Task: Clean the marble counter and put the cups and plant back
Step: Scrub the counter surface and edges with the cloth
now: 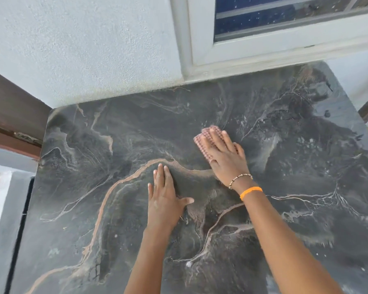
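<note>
Across most of the view lies the dark marble counter (pixel 115 134), its surface streaked with pale and rust-coloured veins and dulled by a film of dust. Behind its far edge stands a rough white wall (pixel 83 49), and at the far right a white window frame (pixel 200 49) meets the counter's back edge. At the left a brown wooden frame (pixel 11 107) runs beside the counter's far left corner.

Two bare forearms reach in from the near edge. The right hand (pixel 225 155) lies flat with straight fingers, pressing a folded pink checked cloth (pixel 202 143) onto the marble right of centre; the cloth shows past the fingertips and the thumb side. The left hand (pixel 164 200) rests palm down on the counter near the middle, fingers straight and thumb spread, gripping nothing. On the right wrist sit an orange band (pixel 251 193) and a thin beaded bracelet (pixel 240 179).
</note>
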Motion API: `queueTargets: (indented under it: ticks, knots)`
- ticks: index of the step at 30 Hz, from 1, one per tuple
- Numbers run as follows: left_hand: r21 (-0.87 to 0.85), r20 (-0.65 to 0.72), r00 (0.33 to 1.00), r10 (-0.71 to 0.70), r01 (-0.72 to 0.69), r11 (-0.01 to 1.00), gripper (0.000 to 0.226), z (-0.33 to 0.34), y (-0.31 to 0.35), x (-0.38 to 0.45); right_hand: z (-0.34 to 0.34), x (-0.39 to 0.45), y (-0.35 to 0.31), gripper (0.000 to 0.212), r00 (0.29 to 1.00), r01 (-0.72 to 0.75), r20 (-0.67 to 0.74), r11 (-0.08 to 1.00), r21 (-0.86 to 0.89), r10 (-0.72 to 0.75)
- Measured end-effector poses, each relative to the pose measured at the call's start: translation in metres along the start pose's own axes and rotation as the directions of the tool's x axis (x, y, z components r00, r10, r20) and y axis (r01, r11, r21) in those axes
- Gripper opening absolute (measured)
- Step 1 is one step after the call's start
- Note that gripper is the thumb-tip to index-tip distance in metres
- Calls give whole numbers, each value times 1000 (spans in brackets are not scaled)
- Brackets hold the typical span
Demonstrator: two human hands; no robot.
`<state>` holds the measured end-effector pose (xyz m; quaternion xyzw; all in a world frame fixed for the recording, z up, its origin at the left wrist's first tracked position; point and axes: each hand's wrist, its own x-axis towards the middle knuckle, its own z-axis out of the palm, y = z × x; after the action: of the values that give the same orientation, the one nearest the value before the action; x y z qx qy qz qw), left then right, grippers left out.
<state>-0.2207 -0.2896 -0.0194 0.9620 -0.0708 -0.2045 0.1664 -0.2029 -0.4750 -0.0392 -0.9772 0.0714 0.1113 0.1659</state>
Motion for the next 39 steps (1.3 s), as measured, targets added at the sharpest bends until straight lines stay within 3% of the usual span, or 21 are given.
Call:
queueTargets:
  ticks: [3, 6, 9, 11, 14, 17, 20, 23, 26, 29, 31, 34, 36, 39]
  knots:
    - [-4, 5, 1000, -4, 4, 1000, 106, 3, 8, 10, -20, 3, 58, 62, 974, -217, -56, 976, 20, 218]
    - [-28, -3, 1000, -10, 10, 1000, 109, 10, 10, 10, -26, 0, 82, 62, 872, -454, -137, 881, 132, 470]
    - [-69, -40, 999, -1, -1, 998, 110, 13, 7, 10, -17, 11, 54, 65, 761, -591, -183, 781, 201, 622]
    - [-61, -47, 999, 7, -10, 998, 110, 12, 6, 11, -7, 23, 17, 66, 757, -592, -177, 775, 222, 629]
    - [-49, -50, 999, 12, -14, 999, 109, 12, 6, 12, 10, 44, -45, 68, 882, -405, -183, 897, 179, 435]
    - [-50, -48, 999, 22, -24, 998, 103, 12, 3, 12, 22, 72, -97, 68, 991, -27, -130, 996, 85, 38]
    - [-55, -16, 1000, 21, -22, 998, 100, 9, 1, 15, 20, 96, -114, 66, 943, 333, -3, 943, 0, -333]
    - [-34, -23, 1000, 12, -13, 999, 102, 3, 3, 19, 12, 109, -89, 64, 910, 415, 10, 909, -29, -415]
    - [-6, -29, 999, 18, -18, 1000, 103, -4, 7, 31, -2, 117, -44, 60, 962, 255, -97, 966, -36, -257]
    - [9, 24, 999, 27, -27, 1000, 109, -7, 10, 46, -27, 121, 16, 57, 986, -64, -153, 997, 37, 69]
    - [25, 53, 998, 30, -31, 999, 113, -6, 11, 50, -37, 110, 48, 57, 933, -292, -178, 947, 135, 313]
    - [41, 36, 998, 42, -43, 998, 113, -6, 11, 51, -28, 93, 46, 61, 786, -524, -213, 809, 268, 580]
    - [49, 42, 998, 37, -39, 998, 113, -5, 12, 51, -16, 94, 17, 64, 746, -552, -250, 784, 286, 617]
    - [134, -6, 999, 51, -50, 990, 122, -3, 13, 54, -2, 119, -39, 68, 814, -466, -254, 848, 253, 522]
